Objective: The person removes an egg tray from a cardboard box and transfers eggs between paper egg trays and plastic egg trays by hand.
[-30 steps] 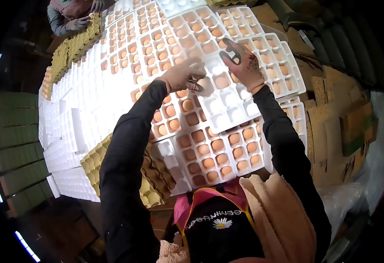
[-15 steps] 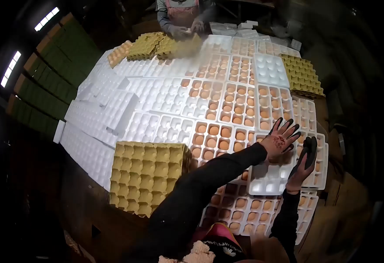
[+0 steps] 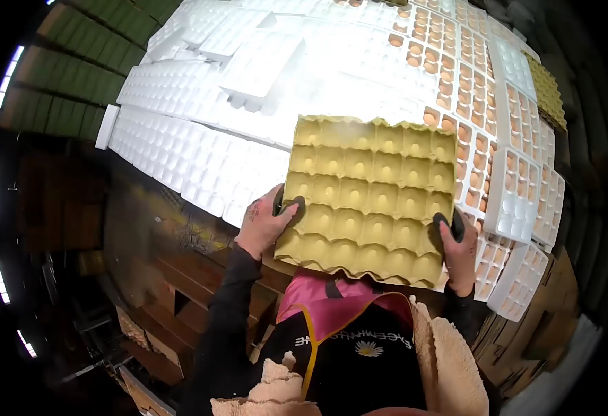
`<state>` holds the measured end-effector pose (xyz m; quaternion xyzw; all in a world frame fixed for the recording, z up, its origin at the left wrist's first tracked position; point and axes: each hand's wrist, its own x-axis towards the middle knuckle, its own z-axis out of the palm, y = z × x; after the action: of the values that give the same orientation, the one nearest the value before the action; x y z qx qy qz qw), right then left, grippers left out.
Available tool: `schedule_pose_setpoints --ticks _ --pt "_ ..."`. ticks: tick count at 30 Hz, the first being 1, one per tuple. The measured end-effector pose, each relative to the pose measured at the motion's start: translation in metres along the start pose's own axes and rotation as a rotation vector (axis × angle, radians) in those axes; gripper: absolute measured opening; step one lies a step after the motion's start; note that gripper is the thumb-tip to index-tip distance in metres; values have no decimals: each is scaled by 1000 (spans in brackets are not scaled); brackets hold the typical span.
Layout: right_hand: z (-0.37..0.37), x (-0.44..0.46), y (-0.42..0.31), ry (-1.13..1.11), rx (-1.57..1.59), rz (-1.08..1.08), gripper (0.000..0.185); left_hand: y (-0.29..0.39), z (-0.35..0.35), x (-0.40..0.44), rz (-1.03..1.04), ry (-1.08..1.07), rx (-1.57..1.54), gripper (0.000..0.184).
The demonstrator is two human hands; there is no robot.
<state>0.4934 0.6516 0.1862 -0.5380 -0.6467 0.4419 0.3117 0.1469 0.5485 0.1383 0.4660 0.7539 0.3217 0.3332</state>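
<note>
A yellow pulp egg tray (image 3: 366, 197) with bare cups lies in front of my body at the near side of the table. My left hand (image 3: 269, 218) grips its left edge, thumb over the rim. On the opposite edge my right hand (image 3: 458, 243) is closed the same way. Both hands wear gloves with dark fingertips. How many trays are stacked under the top one is hidden. Just right of my right hand are white trays holding brown eggs (image 3: 494, 253).
Bare white trays (image 3: 200, 163) cover the table's left side. A partly filled white tray (image 3: 515, 191) sits on top of others at the right. Another yellow egg tray (image 3: 545, 90) is at the far right. Wooden boxes (image 3: 151, 336) stand at lower left.
My hands have left the white tray at the right and now hold the yellow egg tray by both sides. The view has swung left and down; the other person is out of view.
</note>
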Motion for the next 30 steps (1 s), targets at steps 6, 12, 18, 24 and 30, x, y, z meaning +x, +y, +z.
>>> schedule_pose_setpoints --ticks 6,12,18,24,30 --pt "69 23 -63 -243 41 -205 41 -71 -147 1 -29 545 -472 37" --pt "24 124 32 -57 -586 -418 51 -301 -248 -1 -75 872 56 37" --pt "8 159 48 -187 -598 -371 48 -308 -215 36 -340 771 667 50" --pt "0 174 24 -425 61 -117 41 40 -2 144 640 -59 -62 46" --pt "36 175 26 -427 -642 -399 46 82 92 191 835 -476 745 49"
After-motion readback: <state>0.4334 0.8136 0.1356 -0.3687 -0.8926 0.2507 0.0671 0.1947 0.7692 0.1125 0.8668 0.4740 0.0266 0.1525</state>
